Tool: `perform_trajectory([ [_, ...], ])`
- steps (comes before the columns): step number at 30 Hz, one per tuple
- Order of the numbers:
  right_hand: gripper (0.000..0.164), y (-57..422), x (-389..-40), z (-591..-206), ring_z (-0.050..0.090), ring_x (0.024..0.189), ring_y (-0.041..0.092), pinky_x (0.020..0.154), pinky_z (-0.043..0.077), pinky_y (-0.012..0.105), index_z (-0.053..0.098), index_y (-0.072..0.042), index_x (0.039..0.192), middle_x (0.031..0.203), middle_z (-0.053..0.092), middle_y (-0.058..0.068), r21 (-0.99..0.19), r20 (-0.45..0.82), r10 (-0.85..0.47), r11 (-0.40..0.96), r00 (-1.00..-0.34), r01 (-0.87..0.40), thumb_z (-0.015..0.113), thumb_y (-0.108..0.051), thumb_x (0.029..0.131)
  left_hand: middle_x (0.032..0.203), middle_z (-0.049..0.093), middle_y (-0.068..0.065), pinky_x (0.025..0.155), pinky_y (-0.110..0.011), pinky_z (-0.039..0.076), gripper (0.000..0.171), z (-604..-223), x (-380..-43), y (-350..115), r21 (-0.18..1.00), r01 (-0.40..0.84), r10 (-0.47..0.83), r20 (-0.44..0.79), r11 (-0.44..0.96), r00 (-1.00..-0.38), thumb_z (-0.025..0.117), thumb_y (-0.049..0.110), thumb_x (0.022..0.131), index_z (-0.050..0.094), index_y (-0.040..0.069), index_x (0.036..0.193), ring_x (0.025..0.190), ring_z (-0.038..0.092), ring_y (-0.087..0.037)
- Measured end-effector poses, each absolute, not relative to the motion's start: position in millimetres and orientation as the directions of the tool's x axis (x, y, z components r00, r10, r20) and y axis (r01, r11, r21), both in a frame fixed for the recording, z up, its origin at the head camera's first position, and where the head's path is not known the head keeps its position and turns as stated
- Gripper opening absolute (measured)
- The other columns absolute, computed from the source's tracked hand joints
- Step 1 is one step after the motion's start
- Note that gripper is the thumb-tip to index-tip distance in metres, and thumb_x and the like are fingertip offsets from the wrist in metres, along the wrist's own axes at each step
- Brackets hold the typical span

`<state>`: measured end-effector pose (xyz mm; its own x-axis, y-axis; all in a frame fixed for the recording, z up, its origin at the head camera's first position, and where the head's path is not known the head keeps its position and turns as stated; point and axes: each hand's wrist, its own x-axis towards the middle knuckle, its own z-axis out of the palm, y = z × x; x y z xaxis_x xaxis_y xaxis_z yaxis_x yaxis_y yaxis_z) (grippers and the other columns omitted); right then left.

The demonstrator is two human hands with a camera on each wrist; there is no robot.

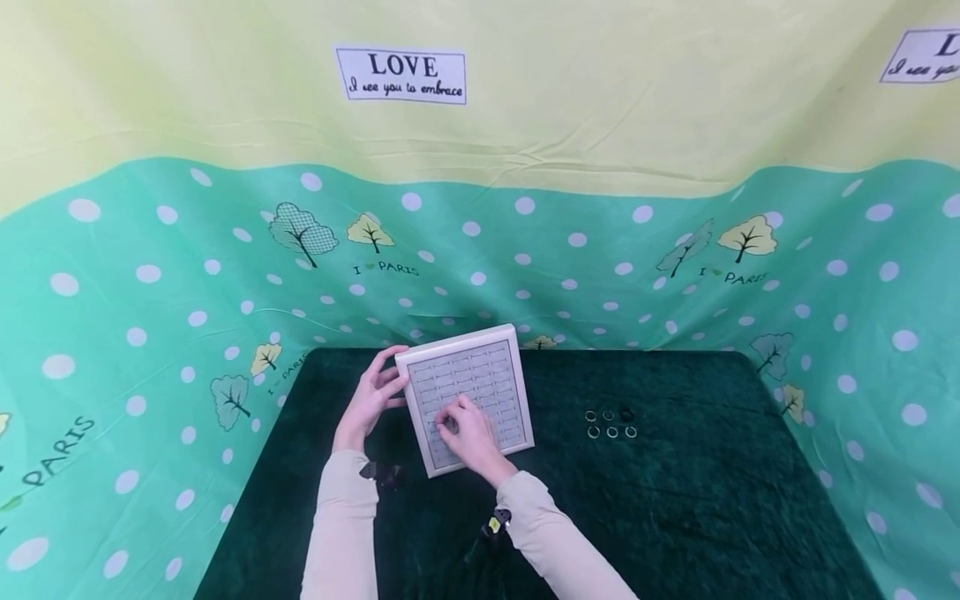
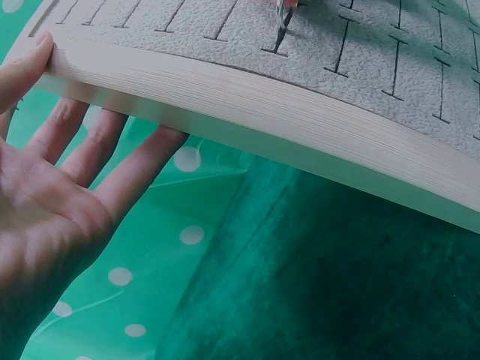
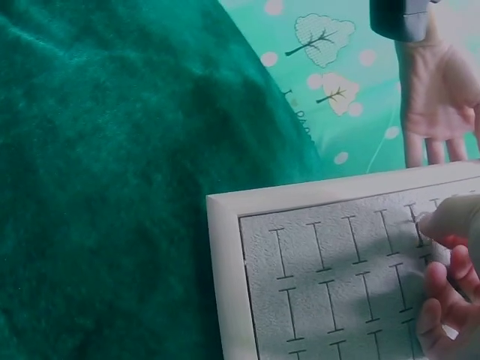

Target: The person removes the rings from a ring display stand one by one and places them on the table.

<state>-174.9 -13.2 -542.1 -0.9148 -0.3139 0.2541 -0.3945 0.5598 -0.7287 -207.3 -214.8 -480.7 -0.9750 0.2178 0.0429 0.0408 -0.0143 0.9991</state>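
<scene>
A ring display tray (image 1: 525, 400) with a pale wooden frame and a grey slotted pad stands tilted up over the dark green cloth. My left hand (image 1: 367, 402) holds it by its left side. In the left wrist view the thumb (image 2: 34, 64) lies on the front of the frame, while the other fingers reach behind. My right hand (image 1: 472, 433) is over the pad, thumb and forefinger pinching a small silver ring (image 2: 283, 10) at one slot near the left edge. Most of that ring is hidden by the fingertips (image 3: 446, 217).
To the right of the tray, several loose rings (image 1: 612, 432) lie in two short rows on the green velvet cloth (image 1: 675, 500). One of them is a dark ring (image 1: 627, 414). A polka-dotted curtain (image 1: 480, 250) hangs behind and at both sides of the table.
</scene>
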Motion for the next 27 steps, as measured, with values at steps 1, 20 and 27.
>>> perform_trajectory([
  [1, 0.005, -12.4, -174.7, -541.8, 0.050, 0.077, 0.007, 0.066, 0.044, 0.020, 0.069, -0.014, 0.091, 0.090, 0.047, -0.007, -0.742, 0.248, -0.322, 0.544, -0.914, -0.393, 0.072, -0.011, 0.088, 0.130, 0.048, -0.035, 0.084, -0.063, 0.045, 0.049, -480.8, -207.5, -214.6, 0.999, 0.040, 0.219, 0.043, -0.016, -0.975, 0.054, 0.001, 0.097, 0.034, 0.004, 0.142, 0.101, 0.062, -0.019],
  [20, 0.007, 15.7, -172.9, -546.2, 0.052, 0.078, 0.010, 0.069, 0.046, 0.027, 0.069, -0.009, 0.097, 0.092, 0.058, -0.003, -0.846, 0.287, -0.342, 0.347, -0.895, -0.404, 0.067, -0.008, 0.091, 0.127, 0.050, -0.033, 0.086, -0.063, 0.044, 0.051, -481.6, -207.3, -214.6, 0.999, 0.039, 0.210, 0.041, -0.015, -0.977, 0.054, 0.001, 0.097, 0.034, 0.005, 0.143, 0.099, 0.062, -0.021],
  [27, 0.006, 30.6, -172.5, -552.4, 0.055, 0.081, 0.011, 0.073, 0.049, 0.033, 0.068, -0.008, 0.098, 0.095, 0.061, -0.003, -0.856, 0.259, -0.335, 0.356, -0.906, -0.376, 0.066, -0.009, 0.092, 0.127, 0.051, -0.032, 0.085, -0.062, 0.045, 0.051, -481.6, -207.4, -213.4, 0.999, 0.044, 0.212, 0.044, -0.005, -0.976, 0.055, 0.003, 0.097, 0.034, 0.005, 0.144, 0.099, 0.062, -0.020],
])
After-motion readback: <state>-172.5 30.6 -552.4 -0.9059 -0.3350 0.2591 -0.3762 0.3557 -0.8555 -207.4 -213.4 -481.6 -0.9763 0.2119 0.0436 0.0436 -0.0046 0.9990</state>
